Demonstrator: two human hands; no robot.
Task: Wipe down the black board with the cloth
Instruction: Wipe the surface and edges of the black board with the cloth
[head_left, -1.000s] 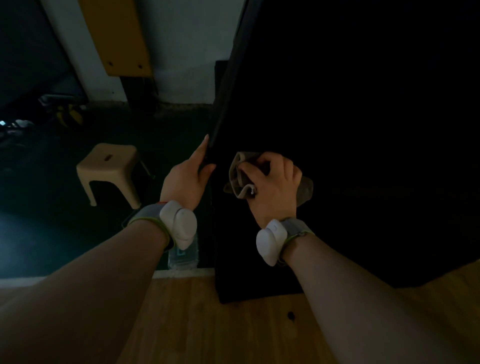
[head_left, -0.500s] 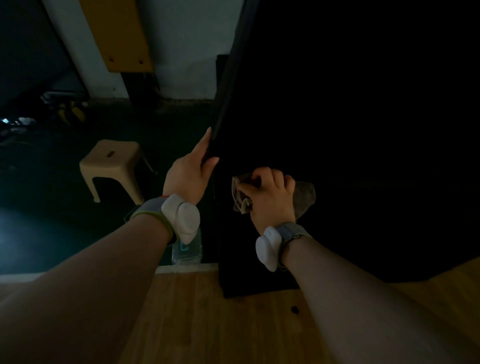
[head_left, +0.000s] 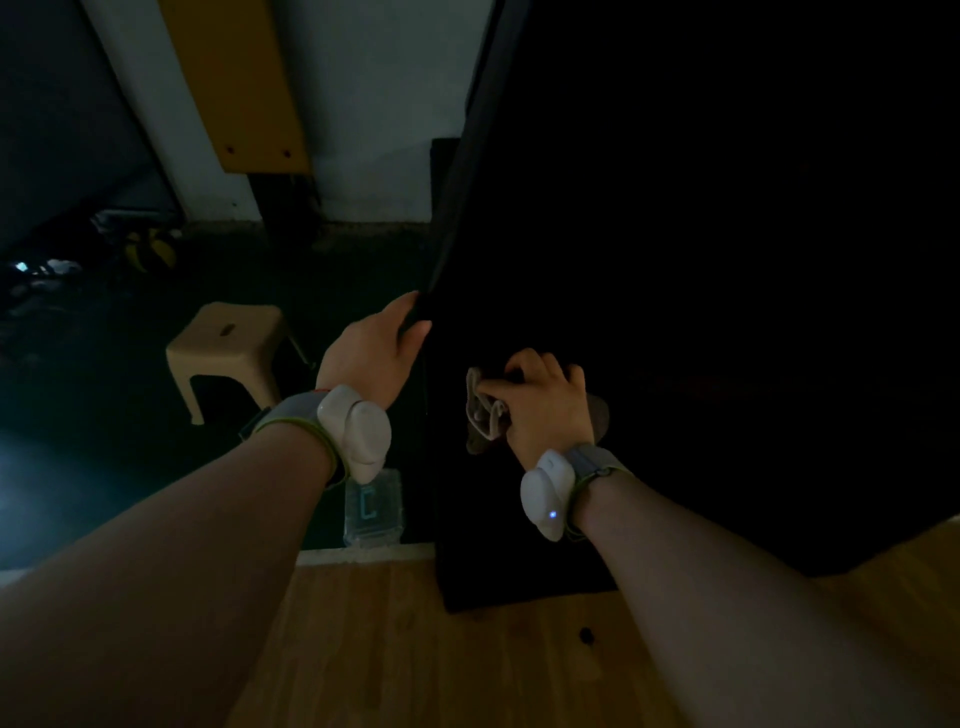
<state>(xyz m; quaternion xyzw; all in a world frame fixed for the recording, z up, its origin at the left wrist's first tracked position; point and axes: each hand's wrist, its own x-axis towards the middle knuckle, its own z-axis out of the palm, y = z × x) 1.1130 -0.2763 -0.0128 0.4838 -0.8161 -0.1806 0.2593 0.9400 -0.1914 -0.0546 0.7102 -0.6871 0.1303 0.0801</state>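
A tall black board (head_left: 701, 260) stands upright on a wooden surface and fills the right half of the head view. My right hand (head_left: 545, 410) grips a crumpled beige cloth (head_left: 483, 410) and presses it against the board's lower left face. At the board's left edge my left hand (head_left: 374, 353) holds on, thumb on the front and fingers hidden behind the edge. Both wrists carry white band devices.
A beige plastic stool (head_left: 228, 348) stands on the dark floor to the left. A clear plastic box (head_left: 374, 509) sits beside the board's foot, below my left wrist. The wooden surface (head_left: 415, 649) spans the bottom. A white wall with a yellow panel (head_left: 234, 83) rises behind.
My right hand has slid the cloth down the board. My left hand has stayed on the left edge, its grip wrapping a little further round it.
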